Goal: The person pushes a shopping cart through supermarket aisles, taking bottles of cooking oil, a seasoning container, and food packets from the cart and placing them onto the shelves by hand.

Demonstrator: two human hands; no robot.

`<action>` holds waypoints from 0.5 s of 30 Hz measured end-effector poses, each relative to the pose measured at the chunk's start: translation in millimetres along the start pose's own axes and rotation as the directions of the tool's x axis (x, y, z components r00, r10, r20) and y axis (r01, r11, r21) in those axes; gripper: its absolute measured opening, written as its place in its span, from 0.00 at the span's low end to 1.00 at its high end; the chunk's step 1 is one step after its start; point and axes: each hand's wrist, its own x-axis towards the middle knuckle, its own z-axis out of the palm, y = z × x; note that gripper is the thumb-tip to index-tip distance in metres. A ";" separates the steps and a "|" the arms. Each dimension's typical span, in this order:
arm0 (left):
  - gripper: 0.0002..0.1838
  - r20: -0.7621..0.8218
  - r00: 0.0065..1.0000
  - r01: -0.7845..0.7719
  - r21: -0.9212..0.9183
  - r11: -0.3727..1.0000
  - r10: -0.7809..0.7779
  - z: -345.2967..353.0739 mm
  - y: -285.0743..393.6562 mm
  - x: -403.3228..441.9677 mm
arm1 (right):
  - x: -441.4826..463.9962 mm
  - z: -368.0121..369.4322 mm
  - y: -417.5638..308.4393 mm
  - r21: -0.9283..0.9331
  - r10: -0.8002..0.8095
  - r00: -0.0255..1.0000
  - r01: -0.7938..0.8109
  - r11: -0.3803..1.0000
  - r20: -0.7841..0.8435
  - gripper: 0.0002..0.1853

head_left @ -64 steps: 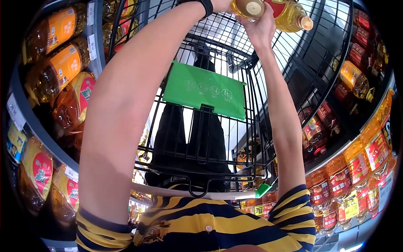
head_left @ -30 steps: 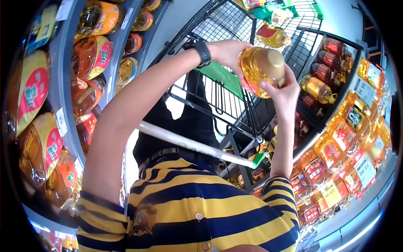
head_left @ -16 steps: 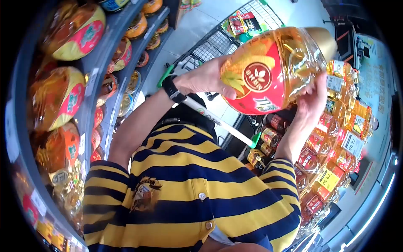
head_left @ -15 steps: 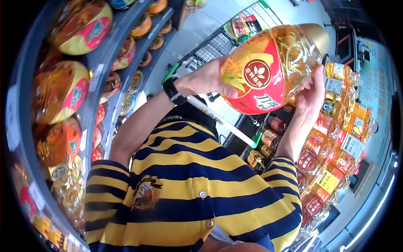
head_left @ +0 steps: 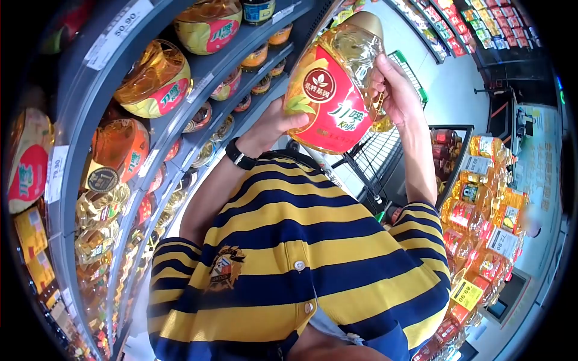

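Note:
A large clear bottle of golden cooking oil (head_left: 346,111) with a red and yellow label and a gold cap is held up in front of my chest, tilted with its cap pointing away. My left hand (head_left: 271,125), below a black wristwatch, cups the lower left side near the base, thumb on the label. On the other side, my right hand (head_left: 397,90) is closed around the bottle's handle. Part of the left fingers is hidden behind the bottle.
Shelves (head_left: 141,150) with similar oil bottles (head_left: 153,78) and price tags run along the left. Behind the bottle stands a wire shopping cart (head_left: 382,159). Stacked oil bottles (head_left: 481,210) with price cards fill the right side. Shelves of packets (head_left: 500,24) are farther off.
Both hands have carried the oil bottle left, closer to the shelves. My view has turned, so the cart now appears right of and behind the bottle. The grip looks the same.

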 end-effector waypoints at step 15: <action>0.42 -0.051 0.999 -0.019 -0.104 0.994 0.014 -1.2 10.4 -16.6 | 16.6 18.1 -22.1 -0.005 0.033 0.986 -0.032 0.999 0.162 0.08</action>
